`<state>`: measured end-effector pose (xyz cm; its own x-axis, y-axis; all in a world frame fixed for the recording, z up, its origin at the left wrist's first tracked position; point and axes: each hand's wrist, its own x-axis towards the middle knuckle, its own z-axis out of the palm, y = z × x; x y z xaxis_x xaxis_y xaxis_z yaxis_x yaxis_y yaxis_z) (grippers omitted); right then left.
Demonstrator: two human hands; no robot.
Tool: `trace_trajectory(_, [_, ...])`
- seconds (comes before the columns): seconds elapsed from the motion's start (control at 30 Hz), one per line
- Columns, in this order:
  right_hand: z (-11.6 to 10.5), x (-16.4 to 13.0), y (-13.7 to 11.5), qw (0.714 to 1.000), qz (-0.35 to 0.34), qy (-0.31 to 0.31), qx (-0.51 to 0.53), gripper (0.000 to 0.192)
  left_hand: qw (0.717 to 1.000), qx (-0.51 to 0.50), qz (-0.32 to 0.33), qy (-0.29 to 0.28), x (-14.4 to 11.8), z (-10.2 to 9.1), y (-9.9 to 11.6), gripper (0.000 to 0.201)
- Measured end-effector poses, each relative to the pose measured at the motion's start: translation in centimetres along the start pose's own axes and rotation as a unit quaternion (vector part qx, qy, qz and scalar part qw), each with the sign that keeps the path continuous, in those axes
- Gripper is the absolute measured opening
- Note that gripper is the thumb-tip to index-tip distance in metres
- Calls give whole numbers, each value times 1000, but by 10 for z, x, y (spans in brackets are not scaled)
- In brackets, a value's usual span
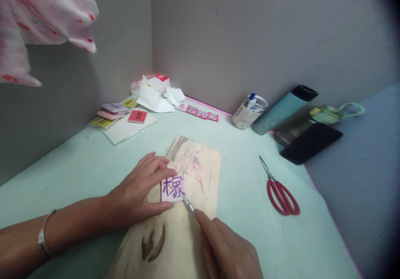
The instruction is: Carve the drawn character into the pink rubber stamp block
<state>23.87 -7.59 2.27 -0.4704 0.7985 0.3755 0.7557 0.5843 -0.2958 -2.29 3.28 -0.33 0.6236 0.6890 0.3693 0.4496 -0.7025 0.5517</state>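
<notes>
The left hand (142,191) lies spread and flat on a wooden board (200,166) on the pale green worktop (243,187), thumb and fingers bracketing a small pale pink block (173,188) that bears a purple drawn character (its strokes partly outlined by cutting, with pink shavings (195,171) scattered just beyond it on the board). The right hand (226,250) is pinched closed around a thin carving knife (188,204), whose metal tip touches the block's lower right corner. Red-handled scissors (279,191) lie well apart to the right.
</notes>
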Motion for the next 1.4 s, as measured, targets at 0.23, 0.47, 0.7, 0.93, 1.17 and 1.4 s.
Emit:
trace_trajectory(0.23, [0, 1, -3, 1000, 4, 19, -6, 38, 1000, 5, -6, -8, 0, 0, 0, 46])
trace_trajectory(0.47, [0, 2, -5, 1000, 4, 29, -8, 36, 1000, 6, -13, -11, 0, -1, 1, 44])
trace_trajectory(0.7, [1, 6, -5, 999, -2, 33, -6, 36, 1000, 4, -9, -10, 1, -1, 1, 45])
trace_trajectory(0.93, [8, 3, -8, 999, 17, 38, -9, 36, 1000, -1, -23, -9, -1, 1, 2, 47])
trace_trajectory(1.17, [11, 2, -9, 999, 8, 40, -24, 36, 999, -9, -40, 1, -2, 3, 6, 42])
trace_trajectory(1.4, [18, -1, -13, 998, 28, 46, -38, 38, 999, -10, -46, 4, -3, 4, 7, 40])
